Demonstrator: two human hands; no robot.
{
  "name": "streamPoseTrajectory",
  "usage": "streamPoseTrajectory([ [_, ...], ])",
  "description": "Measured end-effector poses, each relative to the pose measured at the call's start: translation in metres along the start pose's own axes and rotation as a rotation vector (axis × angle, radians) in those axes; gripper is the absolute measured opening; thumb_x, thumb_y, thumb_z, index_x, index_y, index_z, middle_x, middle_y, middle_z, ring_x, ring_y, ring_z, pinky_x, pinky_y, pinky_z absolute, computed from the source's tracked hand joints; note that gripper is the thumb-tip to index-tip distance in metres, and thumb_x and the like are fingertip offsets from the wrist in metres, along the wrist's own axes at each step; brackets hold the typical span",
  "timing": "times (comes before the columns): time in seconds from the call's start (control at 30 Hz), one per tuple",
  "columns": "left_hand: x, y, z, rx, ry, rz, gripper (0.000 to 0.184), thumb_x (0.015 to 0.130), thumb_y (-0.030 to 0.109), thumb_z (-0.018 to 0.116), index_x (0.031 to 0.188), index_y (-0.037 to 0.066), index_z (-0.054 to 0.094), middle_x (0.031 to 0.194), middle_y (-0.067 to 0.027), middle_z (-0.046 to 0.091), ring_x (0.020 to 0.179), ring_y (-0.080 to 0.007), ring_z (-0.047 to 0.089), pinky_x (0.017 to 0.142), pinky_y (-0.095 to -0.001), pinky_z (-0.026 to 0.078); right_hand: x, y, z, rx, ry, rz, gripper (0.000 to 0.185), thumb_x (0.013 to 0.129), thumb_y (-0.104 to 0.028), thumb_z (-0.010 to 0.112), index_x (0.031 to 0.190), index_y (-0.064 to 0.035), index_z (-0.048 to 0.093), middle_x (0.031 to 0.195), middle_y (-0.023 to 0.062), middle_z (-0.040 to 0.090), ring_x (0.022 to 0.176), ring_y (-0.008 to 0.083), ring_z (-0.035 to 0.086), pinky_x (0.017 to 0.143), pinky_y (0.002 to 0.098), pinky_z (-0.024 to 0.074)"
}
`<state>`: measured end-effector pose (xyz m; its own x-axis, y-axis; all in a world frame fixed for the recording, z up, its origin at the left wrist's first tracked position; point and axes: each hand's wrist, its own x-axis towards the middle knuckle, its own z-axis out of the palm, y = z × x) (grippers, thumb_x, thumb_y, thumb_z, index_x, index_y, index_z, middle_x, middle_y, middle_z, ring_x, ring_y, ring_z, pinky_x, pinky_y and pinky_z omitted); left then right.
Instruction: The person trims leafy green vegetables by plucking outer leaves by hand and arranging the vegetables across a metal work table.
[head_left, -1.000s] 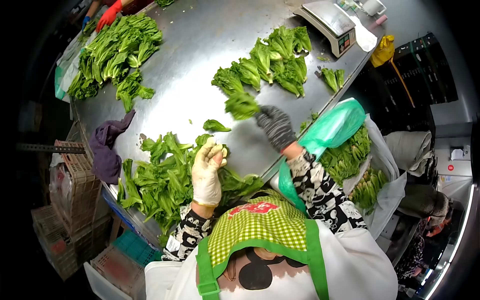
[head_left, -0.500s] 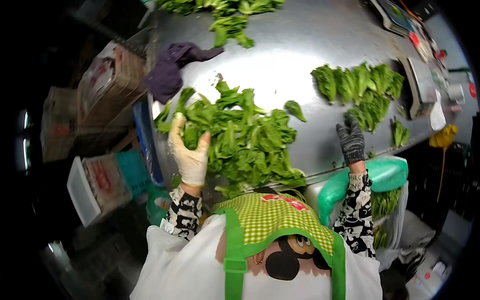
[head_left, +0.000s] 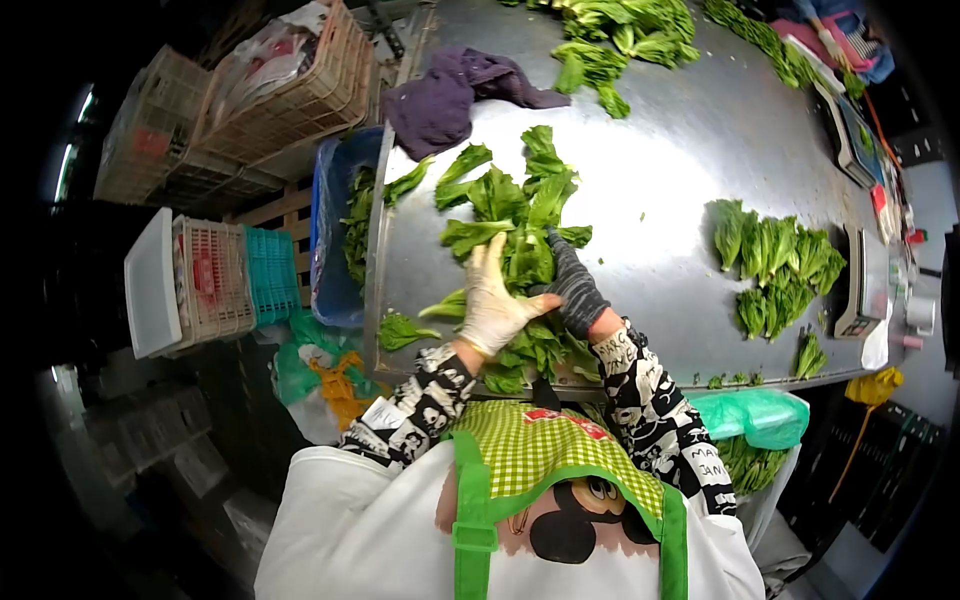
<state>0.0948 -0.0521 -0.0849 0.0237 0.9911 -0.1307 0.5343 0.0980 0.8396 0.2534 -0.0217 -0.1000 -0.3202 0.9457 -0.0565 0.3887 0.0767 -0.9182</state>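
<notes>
My left hand (head_left: 494, 305), in a pale glove, lies over a heap of leafy greens (head_left: 500, 195) with its fingers spread and its thumb pointing right. Close beside it, my right hand (head_left: 573, 287) in a dark grey knit glove touches the heap's right side. Its fingers look stretched out along the leaves, partly hidden among them. Loose leaves (head_left: 400, 331) lie left of the heap, near the table's edge.
On the metal table (head_left: 660, 240) are a purple cloth (head_left: 435, 105), lettuce bunches (head_left: 780, 255) at right, more greens (head_left: 630, 30) at the back and scales (head_left: 862, 285). Left stand a blue bin (head_left: 335, 265) with leaves and crates (head_left: 290, 100). Another person's hand (head_left: 830, 45) shows top right.
My right hand has moved left from the lettuce bunches to the heap. My left hand has shifted from the heap's left side onto it. The heap is narrower, and the view has turned.
</notes>
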Motion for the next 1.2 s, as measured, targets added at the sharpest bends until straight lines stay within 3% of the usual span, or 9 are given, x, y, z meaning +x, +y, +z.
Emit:
streamPoseTrajectory([
  [0.1,0.014,0.007,-0.012,-0.218,0.045,0.053,0.125,0.048,0.05,0.09,0.144,0.003,0.024,0.142,-0.0235,0.03,0.134,-0.0356,0.03,0.111,-0.0423,0.029,0.005,-0.012,-0.003,0.893,-0.162,0.276,0.07,0.077,-0.013,0.077,0.135,0.0008,0.039,0.125,0.0133,0.057,0.11,0.0215,0.057,0.096,0.0321,0.0462],
  [0.33,0.035,0.014,-0.023,-0.589,-0.001,0.074,0.115,0.049,0.034,0.094,0.141,0.003,0.032,0.131,-0.0156,0.05,0.121,-0.0233,0.048,0.104,-0.0341,0.04,0.003,-0.064,-0.014,0.121,-0.038,-0.004,0.033,0.084,-0.004,0.06,0.117,0.0002,0.057,0.108,0.0123,0.065,0.094,0.022,0.062,0.084,0.0344,0.0498],
  [0.5,0.033,0.028,-0.051,-0.431,0.051,0.253,0.078,0.062,0.002,0.074,0.133,-0.001,0.042,0.119,-0.0149,0.058,0.107,-0.0191,0.058,0.096,-0.0301,0.047,-0.008,-0.08,-0.011,0.304,-0.086,0.063,0.058,0.076,-0.005,0.064,0.13,-0.002,0.044,0.115,0.0126,0.059,0.104,0.0235,0.057,0.09,0.0354,0.0476],
  [0.67,0.033,0.027,-0.078,-0.551,0.164,0.264,0.061,0.065,0.009,0.083,0.117,-0.003,0.055,0.103,-0.0103,0.067,0.093,-0.0143,0.063,0.084,-0.0282,0.051,-0.003,-0.128,-0.011,-0.093,-0.163,0.12,0.097,0.072,-0.003,0.071,0.15,-0.0096,0.014,0.138,0.0158,0.041,0.12,0.0289,0.048,0.099,0.0427,0.0444],
  [0.73,0.03,0.022,-0.102,-0.719,0.115,0.242,0.059,0.065,0.01,0.083,0.117,-0.002,0.055,0.103,-0.0104,0.067,0.092,-0.0144,0.064,0.083,-0.0287,0.052,-0.005,-0.149,-0.012,-0.104,-0.156,0.094,0.098,0.071,-0.003,0.072,0.15,-0.0101,0.015,0.143,0.0157,0.036,0.123,0.0312,0.047,0.099,0.0444,0.0436],
  [0.87,0.017,0.001,-0.173,-0.272,0.365,0.324,0.066,0.063,0.016,0.086,0.118,-0.001,0.054,0.107,-0.0127,0.066,0.095,-0.0196,0.065,0.086,-0.0323,0.054,-0.038,-0.118,-0.03,-0.534,-0.07,-0.045,0.096,0.066,-0.009,0.078,0.146,-0.0078,0.026,0.143,0.0212,0.035,0.13,0.0357,0.039,0.106,0.0439,0.0359],
  [0.97,0.01,-0.034,-0.218,-0.192,0.491,0.211,0.062,0.066,0.012,0.084,0.119,-0.001,0.053,0.107,-0.013,0.065,0.095,-0.02,0.065,0.085,-0.0326,0.054,-0.069,-0.096,-0.039,-0.776,-0.143,0.264,0.095,0.067,-0.029,0.08,0.143,-0.0028,0.03,0.142,0.0265,0.035,0.134,0.0381,0.032,0.11,0.0459,0.0287],
  [1.17,0.035,-0.158,-0.266,-0.212,0.547,0.076,0.054,0.072,-0.002,0.074,0.122,0.002,0.055,0.105,-0.0082,0.067,0.092,-0.016,0.065,0.081,-0.0291,0.053,-0.138,-0.057,-0.034,-0.937,-0.148,0.627,0.09,0.061,-0.029,0.083,0.138,-0.0085,0.04,0.135,0.0239,0.044,0.125,0.0388,0.041,0.106,0.046,0.0337],
  [1.2,0.041,-0.164,-0.273,-0.233,0.399,-0.089,0.068,0.072,0.002,0.076,0.133,0.005,0.048,0.123,-0.0134,0.06,0.109,-0.0195,0.06,0.092,-0.0315,0.049,-0.14,-0.051,-0.031,-0.912,-0.086,0.594,0.088,0.061,-0.027,0.082,0.137,-0.0083,0.042,0.132,0.0236,0.046,0.123,0.039,0.043,0.104,0.0461,0.0346],
])
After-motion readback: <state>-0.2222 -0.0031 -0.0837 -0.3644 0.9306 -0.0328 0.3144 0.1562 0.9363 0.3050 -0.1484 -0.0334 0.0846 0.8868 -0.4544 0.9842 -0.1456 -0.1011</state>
